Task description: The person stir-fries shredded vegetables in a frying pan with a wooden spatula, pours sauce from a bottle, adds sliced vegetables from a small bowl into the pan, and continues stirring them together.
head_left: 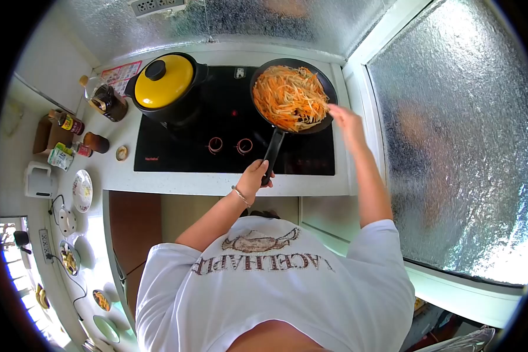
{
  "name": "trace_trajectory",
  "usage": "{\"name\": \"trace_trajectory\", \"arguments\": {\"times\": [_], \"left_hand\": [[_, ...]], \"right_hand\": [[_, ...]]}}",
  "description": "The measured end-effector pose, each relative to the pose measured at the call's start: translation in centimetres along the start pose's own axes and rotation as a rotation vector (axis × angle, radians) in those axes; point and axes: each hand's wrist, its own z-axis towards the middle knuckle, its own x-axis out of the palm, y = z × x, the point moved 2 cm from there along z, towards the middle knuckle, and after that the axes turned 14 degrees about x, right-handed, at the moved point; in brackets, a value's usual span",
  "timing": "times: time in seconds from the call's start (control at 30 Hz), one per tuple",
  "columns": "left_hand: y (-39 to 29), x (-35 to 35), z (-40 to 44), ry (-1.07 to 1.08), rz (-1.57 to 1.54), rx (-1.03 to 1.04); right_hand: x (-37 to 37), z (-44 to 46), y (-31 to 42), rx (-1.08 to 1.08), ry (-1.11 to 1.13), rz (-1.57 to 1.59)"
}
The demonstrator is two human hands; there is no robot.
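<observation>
A dark frying pan (331, 88) stands on the right side of the black cooktop (217, 132), filled with shredded orange and pale strips (287, 97). My left hand (256, 179) is wrapped round the pan's black handle (273, 154). At the pan's right rim is my right hand (347, 122), its fingers pinched together at the edge of the strips; what they hold, if anything, is too small to make out. To the left of the pan a black pot (173, 111) sits on the cooktop under a yellow lid (165, 82).
Bottles (108, 101) and small jars (96, 142) stand left of the cooktop. Farther down the left counter are a patterned plate (83, 190), a dish of food (70, 260) and a green plate (106, 329). A textured glass panel (452, 146) borders the right side.
</observation>
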Motion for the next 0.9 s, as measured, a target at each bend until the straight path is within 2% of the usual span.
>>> {"name": "trace_trajectory", "arguments": {"times": [0.07, 0.17, 0.23, 0.27, 0.33, 0.37, 0.4, 0.47, 0.53, 0.6, 0.67, 0.73, 0.8, 0.9], "left_hand": [[0.0, -0.1, 0.1, 0.002, -0.018, -0.005], [0.5, -0.2, 0.3, -0.011, -0.044, -0.007], [0.3, -0.2, 0.4, -0.004, -0.037, 0.001], [0.3, -0.2, 0.3, 0.003, -0.025, 0.003], [0.4, -0.2, 0.2, -0.004, -0.028, 0.002], [0.3, -0.2, 0.2, -0.004, -0.024, 0.002], [0.4, -0.2, 0.2, -0.004, -0.025, 0.003], [0.4, -0.2, 0.3, -0.001, -0.027, -0.001], [0.2, -0.3, 0.3, -0.005, -0.022, 0.0], [0.2, -0.2, 0.3, -0.003, -0.014, -0.007], [0.1, -0.2, 0.2, -0.013, -0.008, -0.001], [0.3, -0.2, 0.2, -0.012, -0.011, -0.001], [0.3, -0.3, 0.3, -0.008, -0.012, 0.004], [0.3, -0.4, 0.4, -0.033, -0.053, 0.016]], "right_hand": [[1.6, -1.4, 0.4, -0.298, -0.049, -0.196], [0.7, -4.2, 3.2, -0.335, 0.038, -0.2], [-0.7, -5.2, 5.1, -0.174, 0.076, -0.162], [-0.3, -5.1, 5.2, -0.176, 0.083, -0.167], [1.3, -5.1, 5.3, -0.396, 0.111, -0.173], [2.6, -4.3, 4.4, -0.431, 0.106, -0.16], [3.1, -3.5, 4.2, -0.433, 0.105, -0.161], [3.3, -1.8, 3.8, -0.293, 0.027, -0.132], [3.6, -1.7, 5.3, -0.283, -0.014, -0.103], [4.5, -1.8, 7.1, -0.375, -0.097, -0.086], [6.5, -1.9, 8.5, -0.406, -0.002, -0.087], [9.0, -1.1, 8.1, -0.627, 0.007, -0.143], [8.9, -0.5, 6.8, -0.65, 0.047, -0.252], [6.4, -0.5, 5.7, -0.546, 0.025, -0.34]]}}
